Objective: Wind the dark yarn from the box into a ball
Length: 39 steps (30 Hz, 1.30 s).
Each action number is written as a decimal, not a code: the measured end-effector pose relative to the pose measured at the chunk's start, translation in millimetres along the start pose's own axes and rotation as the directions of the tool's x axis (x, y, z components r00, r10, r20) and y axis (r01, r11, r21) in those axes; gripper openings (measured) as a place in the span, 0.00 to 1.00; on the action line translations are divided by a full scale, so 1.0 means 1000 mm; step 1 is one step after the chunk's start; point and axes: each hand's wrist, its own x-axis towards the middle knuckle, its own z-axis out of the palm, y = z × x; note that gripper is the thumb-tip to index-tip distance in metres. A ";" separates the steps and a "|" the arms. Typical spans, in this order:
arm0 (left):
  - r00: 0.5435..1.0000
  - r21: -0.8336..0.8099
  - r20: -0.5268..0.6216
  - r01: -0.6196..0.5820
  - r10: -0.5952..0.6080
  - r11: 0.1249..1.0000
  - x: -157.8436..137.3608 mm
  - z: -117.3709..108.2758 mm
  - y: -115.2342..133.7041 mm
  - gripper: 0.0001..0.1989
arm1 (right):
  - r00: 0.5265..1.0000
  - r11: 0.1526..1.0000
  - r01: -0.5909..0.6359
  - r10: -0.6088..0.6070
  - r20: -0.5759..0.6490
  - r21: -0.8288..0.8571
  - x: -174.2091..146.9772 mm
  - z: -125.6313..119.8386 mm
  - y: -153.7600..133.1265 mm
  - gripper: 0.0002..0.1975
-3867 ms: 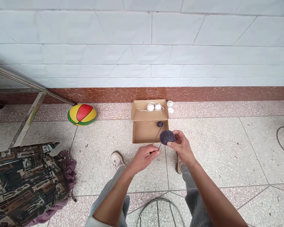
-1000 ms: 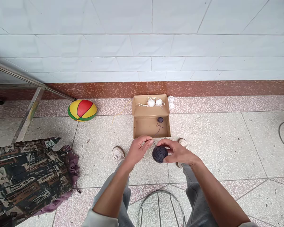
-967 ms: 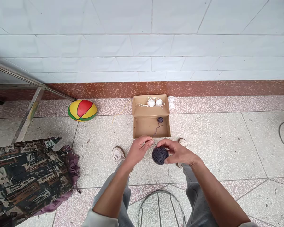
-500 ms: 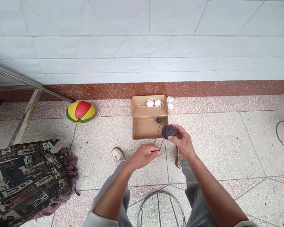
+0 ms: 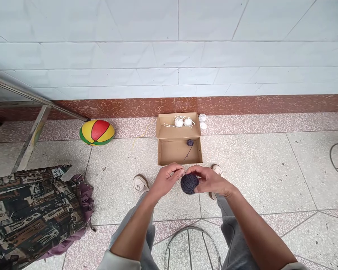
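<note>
A dark grey-purple ball of yarn (image 5: 189, 184) is gripped in my right hand (image 5: 211, 180), thumb below and fingers over its top. Close beside it, my left hand (image 5: 168, 180) pinches the dark strand, thumb against forefinger. Beyond my hands an open cardboard box (image 5: 171, 152) stands on the floor. Inside lies a smaller dark yarn ball (image 5: 189, 143), its strand running over the box bottom toward my hands. Two white yarn balls (image 5: 178, 121) with loose ends rest in the raised lid (image 5: 165, 131).
More white yarn (image 5: 202, 118) sits right of the lid by the wall. A red, yellow and green ball (image 5: 97, 132) lies left, near a metal frame (image 5: 33, 135). Patterned cloth (image 5: 30, 213) covers something at lower left. A round wire rack (image 5: 190, 243) is between my legs.
My right hand has brought the dark yarn ball down and left, close to my left hand. My left hand has risen slightly and still pinches the strand.
</note>
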 end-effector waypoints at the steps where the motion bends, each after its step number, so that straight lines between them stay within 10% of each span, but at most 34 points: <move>1: 1.000 -0.003 -0.008 0.009 -0.009 1.000 0.000 0.001 -0.001 0.15 | 1.000 0.993 -0.005 0.002 0.029 0.116 -0.001 0.000 -0.002 0.25; 11: 0.994 0.107 0.108 -0.018 0.007 0.994 0.001 0.008 0.000 0.17 | 0.906 0.838 0.298 -0.098 -0.411 0.458 0.008 -0.002 -0.001 0.24; 19: 0.950 0.097 0.309 -0.087 0.053 0.991 -0.002 0.011 0.010 0.18 | 0.680 0.947 0.270 -0.317 -0.661 -0.176 0.015 -0.003 0.011 0.24; 24: 0.968 0.001 0.246 -0.056 0.054 0.998 -0.004 0.005 0.008 0.16 | 0.831 0.896 0.099 -0.314 -0.460 -0.433 0.014 -0.006 0.020 0.23; 30: 0.999 -0.043 0.046 -0.021 0.023 0.999 -0.002 0.000 0.004 0.15 | 0.986 0.984 -0.009 -0.020 -0.164 -0.177 0.008 0.001 0.011 0.21; 34: 0.999 -0.001 -0.040 0.036 -0.036 0.999 0.001 0.000 -0.002 0.14 | 0.999 0.984 -0.020 0.014 0.031 0.180 0.001 0.002 0.001 0.22; 39: 0.999 0.003 0.026 0.044 -0.044 0.999 0.001 0.004 -0.008 0.16 | 0.990 0.904 0.119 -0.074 -0.123 0.412 0.000 -0.002 0.000 0.24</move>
